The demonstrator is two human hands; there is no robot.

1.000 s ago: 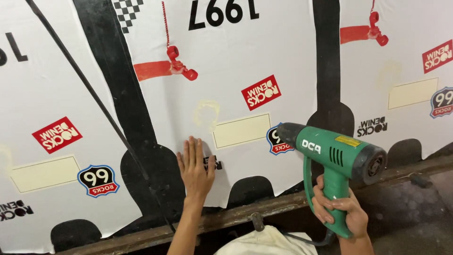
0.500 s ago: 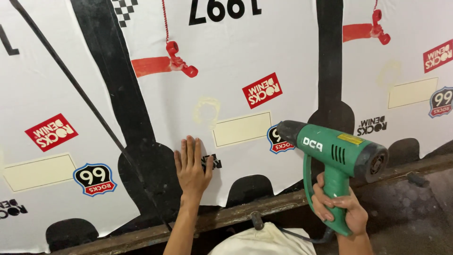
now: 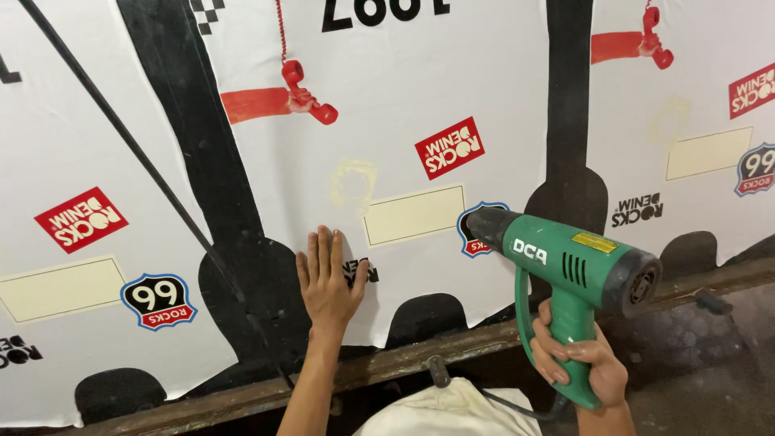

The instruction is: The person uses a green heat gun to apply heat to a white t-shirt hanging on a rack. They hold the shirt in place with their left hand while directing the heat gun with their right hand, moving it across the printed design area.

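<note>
Left hand [image 3: 329,278], fingers together and flat, presses on smooth white printed sheeting [image 3: 387,97] at lower centre. Right hand [image 3: 583,363], lower right, is wrapped around the grip of a green plastic heat gun [image 3: 569,270], whose dark nozzle points left at a shield-shaped blue label [image 3: 470,234]. A pale rectangular patch [image 3: 413,215] lies between the hands; a red slanted rectangular label [image 3: 450,148] sits above it. A rusty metal rail [image 3: 404,363] runs below the sheeting.
</note>
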